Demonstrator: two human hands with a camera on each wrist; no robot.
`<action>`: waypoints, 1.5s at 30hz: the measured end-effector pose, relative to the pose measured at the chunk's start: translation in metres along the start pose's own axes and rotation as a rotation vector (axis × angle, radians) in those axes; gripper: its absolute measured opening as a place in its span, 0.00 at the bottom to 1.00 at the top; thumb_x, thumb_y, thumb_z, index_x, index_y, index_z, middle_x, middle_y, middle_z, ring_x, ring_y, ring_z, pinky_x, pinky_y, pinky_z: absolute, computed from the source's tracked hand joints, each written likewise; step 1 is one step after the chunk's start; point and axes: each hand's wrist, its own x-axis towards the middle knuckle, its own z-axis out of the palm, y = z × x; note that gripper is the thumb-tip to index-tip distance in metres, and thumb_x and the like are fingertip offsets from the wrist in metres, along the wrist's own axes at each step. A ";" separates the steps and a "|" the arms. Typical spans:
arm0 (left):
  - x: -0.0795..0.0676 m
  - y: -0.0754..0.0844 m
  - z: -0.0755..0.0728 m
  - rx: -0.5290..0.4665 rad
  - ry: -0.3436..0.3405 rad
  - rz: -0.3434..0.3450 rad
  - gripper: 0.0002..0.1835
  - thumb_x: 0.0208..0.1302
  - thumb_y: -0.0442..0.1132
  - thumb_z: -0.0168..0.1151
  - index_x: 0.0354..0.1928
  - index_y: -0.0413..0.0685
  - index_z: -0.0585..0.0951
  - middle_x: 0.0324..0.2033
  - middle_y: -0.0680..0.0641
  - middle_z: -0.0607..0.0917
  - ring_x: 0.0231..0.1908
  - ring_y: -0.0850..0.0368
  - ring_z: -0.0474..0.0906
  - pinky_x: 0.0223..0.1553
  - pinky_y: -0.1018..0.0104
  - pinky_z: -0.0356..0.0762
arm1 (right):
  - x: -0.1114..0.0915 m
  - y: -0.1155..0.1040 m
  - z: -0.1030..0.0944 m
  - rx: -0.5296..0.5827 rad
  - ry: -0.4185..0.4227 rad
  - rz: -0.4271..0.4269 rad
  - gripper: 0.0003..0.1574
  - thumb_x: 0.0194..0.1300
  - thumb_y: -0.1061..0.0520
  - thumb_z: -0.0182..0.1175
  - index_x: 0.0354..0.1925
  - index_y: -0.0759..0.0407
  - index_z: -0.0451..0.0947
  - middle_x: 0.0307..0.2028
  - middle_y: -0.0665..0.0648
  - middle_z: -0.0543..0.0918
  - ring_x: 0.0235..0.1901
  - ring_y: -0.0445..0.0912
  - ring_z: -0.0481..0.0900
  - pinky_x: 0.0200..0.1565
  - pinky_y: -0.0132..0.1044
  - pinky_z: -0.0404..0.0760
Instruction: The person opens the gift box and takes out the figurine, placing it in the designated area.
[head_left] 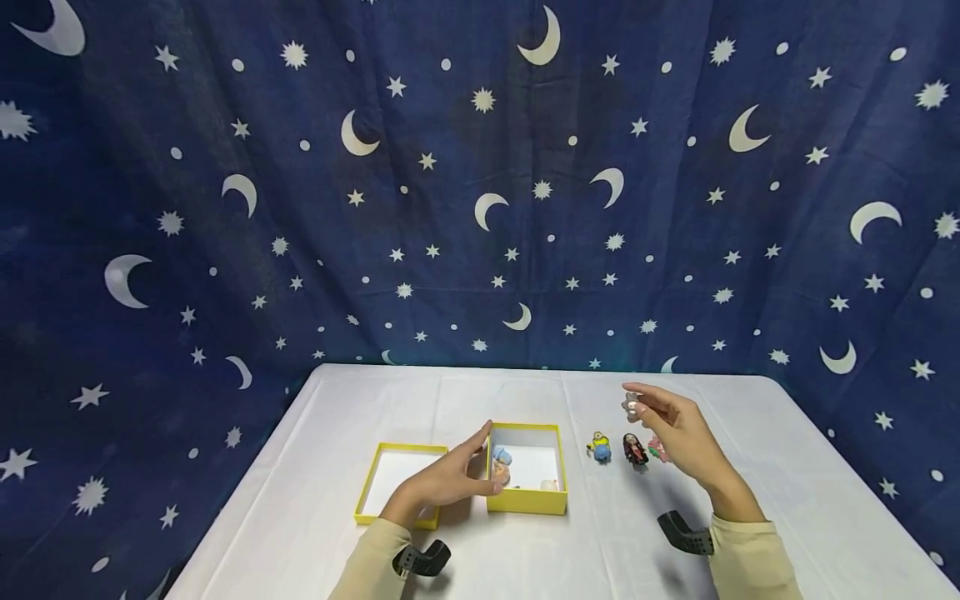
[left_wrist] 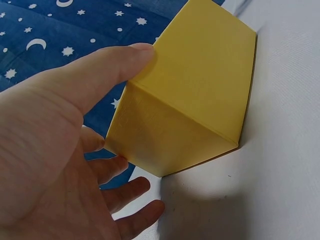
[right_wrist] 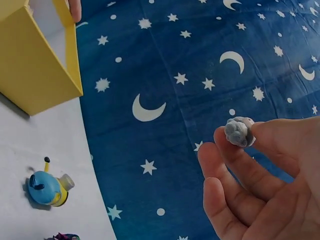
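Observation:
My right hand [head_left: 678,433] pinches a small grey-and-white figurine [right_wrist: 239,131] between thumb and fingertips, raised above the table's right half. My left hand [head_left: 446,477] rests against the left side of a yellow box [head_left: 528,501], its thumb at the front corner and its fingers reaching toward the back corner. In the left wrist view the fingers are spread, with the thumb lying on the box's edge. Inside the box lie a blue-and-tan figurine [head_left: 501,472] and a pale small piece [head_left: 550,484]. Below the right hand stand a Minion figurine [head_left: 599,447], a dark-robed figurine [head_left: 635,450] and a pink-and-green one [head_left: 657,450], partly hidden.
A shallow yellow-rimmed lid [head_left: 375,483] lies left of the box, partly under my left forearm. The white-covered table [head_left: 420,400] ends at a dark blue curtain [head_left: 450,208] with moons and stars. Each wrist wears a black strap mount [head_left: 686,533].

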 end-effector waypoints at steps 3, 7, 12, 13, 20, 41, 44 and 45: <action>0.001 0.000 -0.001 -0.010 0.008 -0.001 0.56 0.61 0.49 0.72 0.82 0.60 0.45 0.80 0.42 0.56 0.80 0.42 0.51 0.78 0.38 0.48 | 0.002 0.000 -0.003 0.007 0.007 -0.023 0.23 0.79 0.57 0.52 0.66 0.63 0.73 0.40 0.33 0.83 0.31 0.36 0.80 0.15 0.34 0.76; 0.003 -0.001 0.000 -0.014 0.005 0.007 0.56 0.61 0.48 0.72 0.82 0.57 0.45 0.80 0.44 0.53 0.80 0.43 0.51 0.78 0.39 0.48 | 0.001 0.002 -0.006 0.012 0.027 -0.053 0.21 0.78 0.59 0.52 0.63 0.66 0.74 0.41 0.32 0.84 0.36 0.32 0.82 0.16 0.32 0.76; 0.002 0.000 0.003 -0.057 0.005 -0.012 0.56 0.61 0.47 0.73 0.82 0.57 0.46 0.80 0.44 0.55 0.80 0.43 0.50 0.78 0.38 0.46 | -0.002 0.007 -0.010 -0.024 0.028 -0.067 0.19 0.77 0.60 0.53 0.61 0.68 0.75 0.40 0.33 0.84 0.36 0.33 0.82 0.29 0.25 0.80; 0.002 0.000 0.003 -0.066 0.007 -0.016 0.56 0.61 0.47 0.73 0.82 0.57 0.46 0.80 0.44 0.55 0.80 0.43 0.50 0.78 0.37 0.46 | -0.003 0.009 -0.011 -0.036 0.022 -0.070 0.19 0.77 0.61 0.54 0.61 0.68 0.76 0.41 0.32 0.84 0.38 0.32 0.83 0.34 0.23 0.81; -0.001 0.002 0.004 -0.061 0.018 -0.032 0.56 0.60 0.47 0.73 0.82 0.59 0.46 0.80 0.44 0.56 0.79 0.43 0.53 0.78 0.38 0.48 | -0.012 0.032 -0.025 -0.060 -0.045 -0.031 0.18 0.73 0.63 0.59 0.58 0.69 0.78 0.46 0.34 0.84 0.41 0.28 0.83 0.40 0.25 0.82; -0.001 0.000 0.005 -0.059 0.020 -0.033 0.56 0.60 0.47 0.74 0.82 0.59 0.47 0.80 0.44 0.56 0.79 0.42 0.52 0.78 0.37 0.48 | -0.029 0.087 -0.049 -0.016 0.041 0.048 0.16 0.73 0.66 0.57 0.55 0.73 0.75 0.42 0.29 0.85 0.41 0.24 0.82 0.38 0.23 0.79; 0.000 0.001 0.003 -0.033 0.018 -0.031 0.56 0.60 0.47 0.73 0.82 0.57 0.46 0.80 0.44 0.56 0.79 0.42 0.54 0.78 0.37 0.49 | -0.029 0.097 -0.051 -0.049 0.055 0.070 0.17 0.74 0.65 0.57 0.56 0.75 0.75 0.40 0.28 0.84 0.39 0.25 0.82 0.38 0.23 0.79; 0.001 0.002 0.002 -0.025 0.019 -0.027 0.56 0.61 0.47 0.73 0.82 0.56 0.46 0.80 0.44 0.55 0.79 0.42 0.54 0.77 0.37 0.49 | -0.028 0.099 -0.052 -0.065 0.057 0.090 0.20 0.74 0.63 0.57 0.57 0.78 0.74 0.40 0.27 0.84 0.38 0.25 0.82 0.38 0.23 0.79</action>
